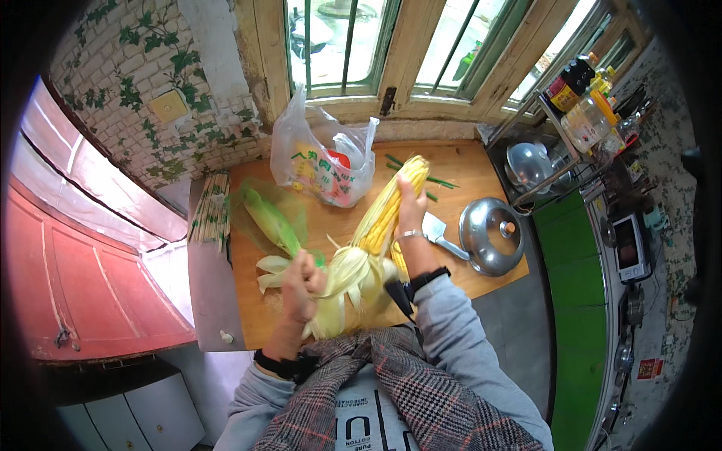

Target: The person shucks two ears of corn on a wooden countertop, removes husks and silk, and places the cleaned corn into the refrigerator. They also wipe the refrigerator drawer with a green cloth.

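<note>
My right hand point(410, 208) grips a partly husked ear of corn point(389, 217) near its tip, with yellow kernels bared. Pale corn husk point(344, 270) hangs peeled back around the lower end of the ear. My left hand point(303, 287), blurred, has its fingers curled at the left edge of this husk, seemingly holding a leaf of it. Beyond that hand an ear in green husk point(271, 217) lies on green netting point(242, 225). Loose husk leaves point(272, 270) rest beside it. Another yellow cob point(398, 259) is partly hidden behind my right wrist.
On the wooden board point(350, 225) are a plastic bag point(324, 163) with contents, green stalks point(443, 182), a cleaver point(443, 235) and a metal pot lid point(491, 237). Bundled chopsticks point(210, 208) lie left. A rack point(555, 135) with bottles and bowls stands at right.
</note>
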